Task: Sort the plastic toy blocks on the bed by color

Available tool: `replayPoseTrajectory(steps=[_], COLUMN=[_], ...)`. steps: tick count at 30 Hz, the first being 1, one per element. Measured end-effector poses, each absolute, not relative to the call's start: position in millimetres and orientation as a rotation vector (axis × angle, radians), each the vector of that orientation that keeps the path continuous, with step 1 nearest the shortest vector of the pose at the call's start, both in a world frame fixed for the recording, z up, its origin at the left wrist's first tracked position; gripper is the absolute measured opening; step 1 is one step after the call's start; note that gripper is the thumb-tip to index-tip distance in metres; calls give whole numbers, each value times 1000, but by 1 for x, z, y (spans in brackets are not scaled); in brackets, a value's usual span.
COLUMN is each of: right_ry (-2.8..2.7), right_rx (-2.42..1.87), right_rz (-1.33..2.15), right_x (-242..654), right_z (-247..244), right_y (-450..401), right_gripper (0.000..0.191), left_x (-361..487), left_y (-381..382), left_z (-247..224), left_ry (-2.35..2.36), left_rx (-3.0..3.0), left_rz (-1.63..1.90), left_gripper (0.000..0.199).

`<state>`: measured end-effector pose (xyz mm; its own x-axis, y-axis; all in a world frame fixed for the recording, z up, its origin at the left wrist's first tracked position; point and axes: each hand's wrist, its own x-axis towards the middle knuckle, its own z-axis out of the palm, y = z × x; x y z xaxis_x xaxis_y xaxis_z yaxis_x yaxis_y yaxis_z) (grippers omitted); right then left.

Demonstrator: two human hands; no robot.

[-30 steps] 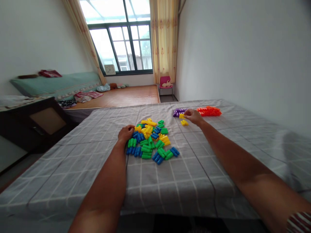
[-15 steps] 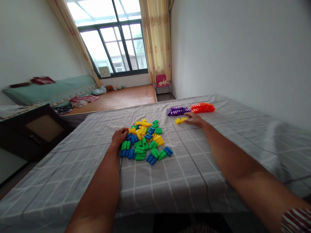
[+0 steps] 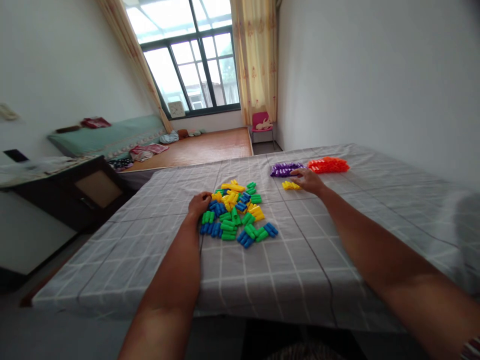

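Right hand (image 3: 308,181) reaches the yellow blocks (image 3: 291,185), toward the surface's (image 3: 142,240) far edge, in front of the purple blocks (image 3: 287,169). I think the step is lining up yellow ones — it calls for a soft, straight touch. Left hand (image 3: 199,203) curls by the mixed pile (image 3: 235,216). From my far-off view, fingers hide things — I can't tell if either hand grips anything.

Daylight fills the window (image 3: 204,75); yellow curtains (image 3: 258,60) flank it, a bed (image 3: 213,145) stands before it, a pale wall (image 3: 367,80) right of it.
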<state>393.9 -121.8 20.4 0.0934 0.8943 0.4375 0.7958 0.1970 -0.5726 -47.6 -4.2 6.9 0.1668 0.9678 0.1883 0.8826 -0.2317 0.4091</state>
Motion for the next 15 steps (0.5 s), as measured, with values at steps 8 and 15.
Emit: replayPoseTrajectory(steps=[8,15], right_ry=[-2164,-2202], right_rx=[-1138,-1274], right_rz=[119,74], right_x=[278,268], right_z=[14,-14], right_y=[-129,-129], right_gripper=[37,40], left_x=[-45,-44], left_y=[-5,-8], left_z=[7,7], left_ry=[1837,1816], left_rx=[2223,2215], left_rz=[613,634], left_gripper=[35,35])
